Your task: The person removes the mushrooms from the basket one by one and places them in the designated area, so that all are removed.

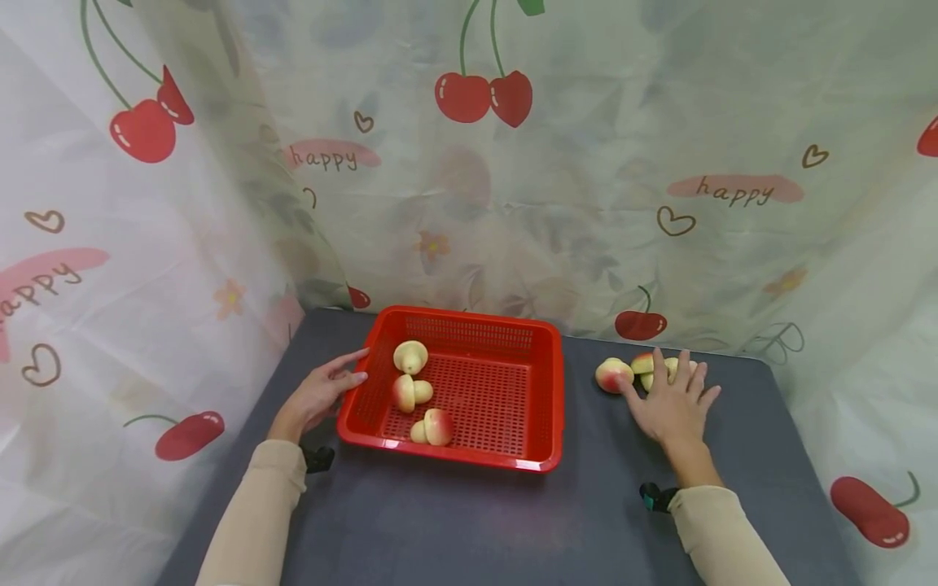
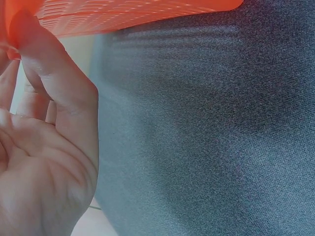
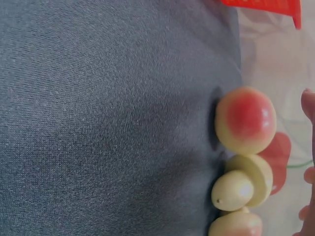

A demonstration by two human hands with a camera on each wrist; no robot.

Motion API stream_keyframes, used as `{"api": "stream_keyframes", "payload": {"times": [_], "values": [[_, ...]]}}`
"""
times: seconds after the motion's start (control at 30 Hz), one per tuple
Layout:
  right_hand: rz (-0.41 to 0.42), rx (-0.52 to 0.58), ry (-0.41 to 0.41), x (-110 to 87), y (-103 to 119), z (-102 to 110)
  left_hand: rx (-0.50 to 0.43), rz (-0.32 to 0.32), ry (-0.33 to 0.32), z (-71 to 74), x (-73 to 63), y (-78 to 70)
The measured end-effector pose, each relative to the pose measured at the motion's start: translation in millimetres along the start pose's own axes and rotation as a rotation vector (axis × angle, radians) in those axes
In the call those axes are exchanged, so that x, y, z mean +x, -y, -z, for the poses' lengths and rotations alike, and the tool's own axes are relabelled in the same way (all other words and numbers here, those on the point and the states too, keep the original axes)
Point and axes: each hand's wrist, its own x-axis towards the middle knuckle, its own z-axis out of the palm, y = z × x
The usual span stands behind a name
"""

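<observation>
At the left rim of a red plastic basket (image 1: 545, 391), my left hand (image 1: 320, 396) pinches the edge between thumb and fingers; the thumb (image 2: 59, 73) shows against the rim in the left wrist view. Inside the basket, along its left side, lie three toy mushrooms: one stem-down-front (image 1: 410, 356), one on its side (image 1: 412, 392) and one with a red cap (image 1: 438, 426). My right hand (image 1: 672, 411) hovers with spread fingers over more toy mushrooms to the right. Of these, a red-and-cream mushroom (image 3: 246, 120) and a pale-stemmed mushroom (image 3: 234, 189) show clearly; another mushroom (image 3: 236, 226) is partly cut off.
A dark grey cloth-like tabletop (image 1: 469, 521) lies beneath everything. A cherry-printed curtain (image 1: 469, 203) closes off the back and both sides. The basket stands left of the loose mushrooms, with a strip of tabletop between them.
</observation>
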Motion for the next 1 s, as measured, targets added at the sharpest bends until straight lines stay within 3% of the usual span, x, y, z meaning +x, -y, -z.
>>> {"api": "stream_keyframes", "payload": {"times": [0.47,0.77,1.0], "values": [[0.137,-0.032,-0.026,-6.0,34,11,0.000,0.004,-0.002,-0.3,0.8,0.8],[0.180,-0.046,-0.053,-8.7,58,19,0.002,-0.005,-0.006,-1.0,0.7,0.2],[0.202,-0.054,-0.031,-12.4,73,20,-0.001,-0.002,-0.004,-0.8,1.1,0.8]]}}
